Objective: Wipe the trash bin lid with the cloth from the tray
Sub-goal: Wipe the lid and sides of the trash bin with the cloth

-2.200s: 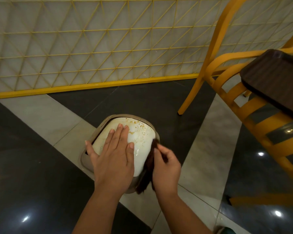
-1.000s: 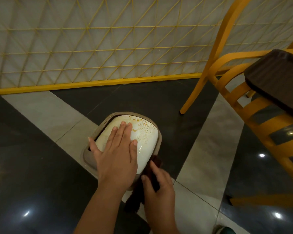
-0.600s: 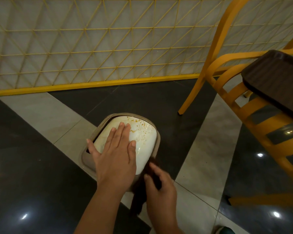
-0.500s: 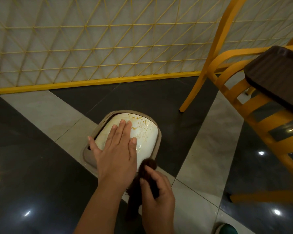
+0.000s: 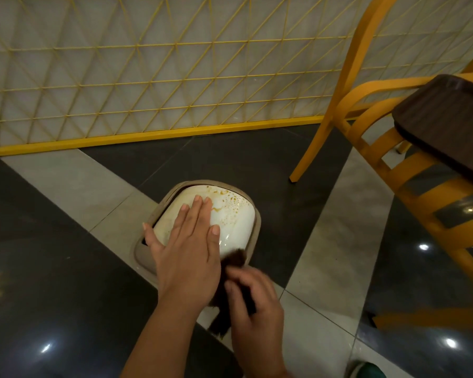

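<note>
The white trash bin lid [image 5: 231, 216], speckled with brown stains at its far side, sits in a beige bin rim [image 5: 258, 227] on the floor. My left hand [image 5: 187, 249] lies flat on the lid, fingers straight. My right hand [image 5: 253, 304] grips a dark brown cloth [image 5: 234, 261] at the lid's near right edge; the hand is blurred. The cloth's tail hangs down below the hand. A dark brown tray [image 5: 448, 124] lies on the chair at the right.
A yellow wooden chair [image 5: 366, 137] stands to the right, one leg on the floor close behind the bin. A yellow lattice partition [image 5: 148, 77] runs across the back. The floor is glossy dark and light tile. A green shoe tip [image 5: 369, 371] shows at the bottom.
My right hand with the cloth slid from the lid's right side down to its near right edge and stays there, bunching the cloth. My left hand stayed pressed on the lid.
</note>
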Demonstrator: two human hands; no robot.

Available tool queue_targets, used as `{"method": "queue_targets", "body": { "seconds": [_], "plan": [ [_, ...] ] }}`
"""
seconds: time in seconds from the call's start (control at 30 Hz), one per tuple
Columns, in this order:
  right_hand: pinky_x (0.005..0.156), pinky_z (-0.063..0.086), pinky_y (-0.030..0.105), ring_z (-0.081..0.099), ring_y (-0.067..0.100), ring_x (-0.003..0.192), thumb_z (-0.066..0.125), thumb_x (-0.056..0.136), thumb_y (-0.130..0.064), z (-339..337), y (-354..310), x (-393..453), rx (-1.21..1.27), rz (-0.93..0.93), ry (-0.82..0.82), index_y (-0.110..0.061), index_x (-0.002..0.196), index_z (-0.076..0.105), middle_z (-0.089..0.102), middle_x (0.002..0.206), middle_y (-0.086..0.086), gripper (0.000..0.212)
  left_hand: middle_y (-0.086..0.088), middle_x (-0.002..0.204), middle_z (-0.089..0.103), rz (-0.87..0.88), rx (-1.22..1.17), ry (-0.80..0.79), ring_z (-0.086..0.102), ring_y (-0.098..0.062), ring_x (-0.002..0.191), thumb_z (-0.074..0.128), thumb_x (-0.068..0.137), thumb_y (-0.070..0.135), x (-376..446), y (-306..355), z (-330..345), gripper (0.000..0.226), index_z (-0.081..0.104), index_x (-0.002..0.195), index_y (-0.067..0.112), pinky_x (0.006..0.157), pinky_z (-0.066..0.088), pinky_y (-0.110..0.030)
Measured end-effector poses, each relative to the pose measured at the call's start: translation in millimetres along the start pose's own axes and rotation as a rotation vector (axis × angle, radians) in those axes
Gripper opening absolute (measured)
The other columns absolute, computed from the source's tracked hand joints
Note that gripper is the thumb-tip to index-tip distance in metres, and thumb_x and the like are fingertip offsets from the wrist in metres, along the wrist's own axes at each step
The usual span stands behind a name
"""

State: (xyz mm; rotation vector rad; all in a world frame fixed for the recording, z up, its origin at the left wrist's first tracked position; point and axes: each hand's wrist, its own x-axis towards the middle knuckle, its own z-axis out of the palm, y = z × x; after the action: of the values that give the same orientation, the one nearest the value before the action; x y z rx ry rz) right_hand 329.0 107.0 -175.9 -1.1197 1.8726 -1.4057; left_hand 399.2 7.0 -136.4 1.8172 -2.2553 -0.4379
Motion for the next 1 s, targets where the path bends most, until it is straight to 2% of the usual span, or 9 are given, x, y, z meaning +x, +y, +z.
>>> {"method": "queue_targets", "body": {
  "seconds": [0.1,0.23,0.33,0.43,0.53,0.67,0.83,0.93,1.0],
  "plan": [
    [0.087,0.041,0.007,0.048,-0.012,0.112,0.06,0.091,-0.021,-6,-8,46,0.173,0.178,0.054,-0.045,0.13,0.048,0.05,0.12,-0.03,0.046,0.023,0.155,0.0,0.015,0.007,0.012,-0.004,0.002,0.14,-0.007,0.089,0.051,-1,-1,1,0.061,0.003,0.148,0.041,0.111,-0.016,-0.054],
    [0.087,0.044,0.004,0.051,-0.012,0.106,0.059,0.092,-0.018,-10,-20,61,0.154,0.17,0.084,-0.042,0.113,0.06,0.056,0.112,-0.023,0.032,0.021,0.156,0.005,-0.001,-0.004,0.014,0.001,-0.001,0.143,-0.006,0.089,0.051,0,0,0,0.062,0.006,0.149,0.04,0.112,-0.015,-0.055],
    [0.089,0.049,0.013,0.056,-0.005,0.106,0.064,0.087,-0.008,-1,-8,7,0.171,0.197,0.0,-0.048,0.101,0.066,0.06,0.107,-0.021,0.042,0.021,0.156,0.001,-0.018,0.013,0.004,-0.002,-0.001,0.143,-0.006,0.09,0.049,2,0,0,0.059,0.001,0.148,0.041,0.111,-0.019,-0.053],
    [0.091,0.05,0.02,0.058,0.0,0.106,0.065,0.085,-0.004,3,1,-9,0.152,0.175,0.009,-0.047,0.1,0.067,0.061,0.106,-0.021,0.045,0.021,0.156,0.0,-0.005,0.02,0.007,-0.002,-0.001,0.143,-0.007,0.09,0.051,0,1,-1,0.06,0.001,0.148,0.041,0.111,-0.018,-0.054],
    [0.091,0.045,0.009,0.054,-0.006,0.106,0.061,0.09,-0.012,-2,-6,38,0.132,0.153,0.09,-0.038,0.108,0.065,0.057,0.109,-0.02,0.032,0.021,0.156,0.0,-0.003,0.027,-0.003,-0.002,-0.002,0.143,-0.002,0.091,0.047,0,0,1,0.058,0.001,0.148,0.04,0.111,-0.016,-0.055],
    [0.076,0.037,-0.007,0.053,-0.013,0.096,0.059,0.093,-0.016,-7,-6,85,0.199,0.278,0.195,-0.026,0.115,0.067,0.057,0.108,-0.018,0.026,0.02,0.156,0.004,-0.008,0.039,0.02,0.002,-0.003,0.144,-0.01,0.085,0.052,0,1,3,0.066,0.004,0.149,0.039,0.111,-0.016,-0.054],
    [0.091,0.047,0.016,0.056,-0.005,0.1,0.057,0.093,-0.015,8,3,26,0.197,0.409,0.163,-0.043,0.1,0.06,0.057,0.104,-0.024,0.029,0.019,0.156,0.006,-0.013,0.036,0.011,0.004,-0.004,0.144,-0.007,0.09,0.051,1,2,3,0.061,0.003,0.149,0.039,0.112,-0.014,-0.055],
    [0.087,0.047,0.012,0.056,-0.008,0.102,0.06,0.09,-0.01,13,1,-1,0.245,0.409,0.131,-0.042,0.098,0.062,0.06,0.1,-0.029,0.034,0.02,0.156,0.006,-0.004,0.034,0.019,0.003,-0.003,0.144,-0.008,0.088,0.052,0,1,2,0.063,0.003,0.149,0.039,0.112,-0.015,-0.054],
    [0.085,0.046,0.007,0.054,-0.01,0.102,0.059,0.09,-0.01,8,-2,11,0.213,0.349,0.144,-0.039,0.101,0.064,0.06,0.103,-0.023,0.031,0.02,0.156,0.006,0.005,0.027,0.004,0.003,-0.003,0.144,-0.008,0.086,0.053,-1,0,2,0.065,0.004,0.149,0.039,0.111,-0.016,-0.054]
  ]
}}
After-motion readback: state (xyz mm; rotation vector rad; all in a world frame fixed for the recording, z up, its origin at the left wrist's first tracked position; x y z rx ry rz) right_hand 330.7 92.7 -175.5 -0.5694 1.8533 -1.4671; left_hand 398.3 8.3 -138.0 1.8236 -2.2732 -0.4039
